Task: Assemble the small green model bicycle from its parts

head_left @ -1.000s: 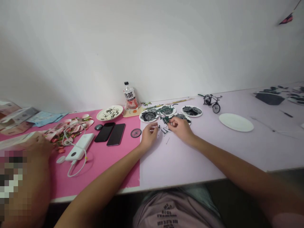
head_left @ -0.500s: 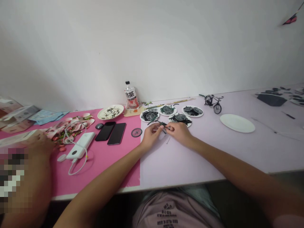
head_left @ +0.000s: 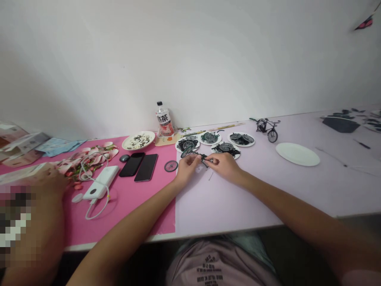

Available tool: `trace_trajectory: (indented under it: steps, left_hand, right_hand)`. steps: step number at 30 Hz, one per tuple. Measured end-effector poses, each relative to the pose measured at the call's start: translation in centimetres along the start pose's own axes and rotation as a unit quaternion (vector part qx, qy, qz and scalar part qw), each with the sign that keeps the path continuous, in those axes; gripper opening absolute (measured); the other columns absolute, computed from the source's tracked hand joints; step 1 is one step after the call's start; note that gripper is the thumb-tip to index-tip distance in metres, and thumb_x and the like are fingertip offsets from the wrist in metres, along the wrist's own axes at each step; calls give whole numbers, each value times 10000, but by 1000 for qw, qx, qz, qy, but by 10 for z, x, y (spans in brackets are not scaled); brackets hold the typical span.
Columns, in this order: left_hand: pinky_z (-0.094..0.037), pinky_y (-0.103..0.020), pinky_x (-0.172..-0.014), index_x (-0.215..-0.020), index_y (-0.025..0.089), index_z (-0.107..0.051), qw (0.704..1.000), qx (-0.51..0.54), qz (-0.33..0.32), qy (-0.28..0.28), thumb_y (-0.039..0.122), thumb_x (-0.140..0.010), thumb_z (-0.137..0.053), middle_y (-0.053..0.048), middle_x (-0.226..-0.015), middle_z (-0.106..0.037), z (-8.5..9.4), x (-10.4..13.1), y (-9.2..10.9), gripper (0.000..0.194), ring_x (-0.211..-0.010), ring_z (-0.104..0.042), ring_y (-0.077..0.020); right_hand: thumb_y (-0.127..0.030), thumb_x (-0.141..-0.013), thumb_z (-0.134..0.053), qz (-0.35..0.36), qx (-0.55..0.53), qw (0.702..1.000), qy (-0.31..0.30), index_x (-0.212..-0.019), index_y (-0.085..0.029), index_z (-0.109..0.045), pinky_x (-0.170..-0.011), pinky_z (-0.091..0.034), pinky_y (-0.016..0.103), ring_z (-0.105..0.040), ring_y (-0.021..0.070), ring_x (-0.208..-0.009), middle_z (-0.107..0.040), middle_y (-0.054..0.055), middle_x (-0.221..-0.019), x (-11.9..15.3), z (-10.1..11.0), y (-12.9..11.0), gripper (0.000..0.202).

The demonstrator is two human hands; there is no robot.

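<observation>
Two hands hold a little bike frame.
The left hand (head_left: 187,169) and the right hand (head_left: 226,166) both pinch the dark bike frame (head_left: 203,157), their fingers closed on it, low over the pale side of the table (head_left: 238,206). A loose wheel (head_left: 171,166) lies near the left hand, on the pink side. Behind the hands are small plates full of bike bits (head_left: 225,147). A toy bike (head_left: 267,128) stands on its own to the right.
</observation>
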State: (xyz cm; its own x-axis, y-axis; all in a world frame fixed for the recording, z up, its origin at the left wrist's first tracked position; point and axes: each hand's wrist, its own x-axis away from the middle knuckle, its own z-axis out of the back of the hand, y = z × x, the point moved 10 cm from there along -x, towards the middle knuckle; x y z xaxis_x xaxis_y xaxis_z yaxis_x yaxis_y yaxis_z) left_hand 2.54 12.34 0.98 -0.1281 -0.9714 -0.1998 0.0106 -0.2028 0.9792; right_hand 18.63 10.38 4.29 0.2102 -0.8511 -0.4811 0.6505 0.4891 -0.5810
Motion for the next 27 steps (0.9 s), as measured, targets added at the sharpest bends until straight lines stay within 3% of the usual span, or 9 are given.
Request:
trace_trajectory:
  steps: [10, 27]
  left_hand:
    - [-568, -319, -780, -952, 151, -698, 999, 44, 23, 22, 533, -699, -873, -89, -873, -779, 1, 0, -7, 490, -841, -741, -221]
    - [-533, -289, -680, -879, 144, -698, 998, 21, 19, 57, 568, -750, -825, -117, -832, -794, 9, 2, -1, 461, -829, -754, -238]
  right_hand:
    - [-376, -876, -689, 1, -38, 999, 8, -859, -181, -776, -570, -343, 266, -444, 129, -534, -515, -30, -556, 1, 2, -4, 215]
    - [-335, -877, -661, 4, -63, 998, 18, -861, -177, -760, -560, -336, 260, -413, 115, -502, -488, -51, -514, -1, 7, -3, 188]
